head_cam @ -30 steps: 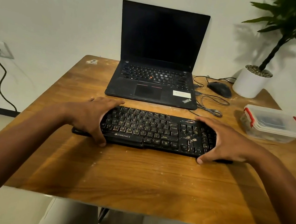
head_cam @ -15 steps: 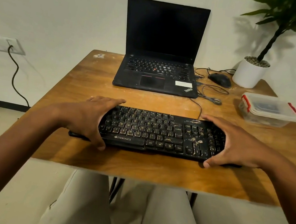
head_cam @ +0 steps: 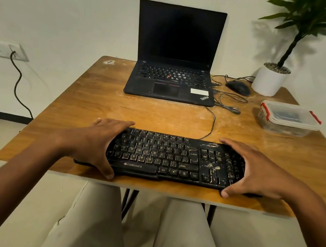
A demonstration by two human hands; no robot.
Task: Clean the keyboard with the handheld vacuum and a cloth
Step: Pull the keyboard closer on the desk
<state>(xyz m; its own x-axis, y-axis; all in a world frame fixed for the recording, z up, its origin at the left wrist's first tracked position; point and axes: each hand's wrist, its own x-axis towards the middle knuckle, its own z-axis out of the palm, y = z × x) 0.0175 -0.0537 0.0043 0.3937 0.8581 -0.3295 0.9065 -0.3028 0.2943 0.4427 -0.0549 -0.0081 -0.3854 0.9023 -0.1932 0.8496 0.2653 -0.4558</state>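
Head view: the dusty keyboard (head_cam: 176,160) lies at the tabletop's (head_cam: 159,114) near edge. The left hand (head_cam: 97,145) and right hand (head_cam: 255,172) grasp its 2 ends. Keep it level and steady; neither vacuum nor cloth is visible.

plant (head_cam: 309,16) cropped, box (head_cam: 289,119) contents unclear

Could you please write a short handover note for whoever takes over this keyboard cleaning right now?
Left hand grips the left end of the black keyboard; right hand grips its right end.
The keyboard lies flat at the near edge of the wooden table, with pale grime visible on its keys.
No vacuum or cloth is in view.
Done: no cleaning shows.
Left: find the vacuum and cloth, vacuum the keys, then wipe.
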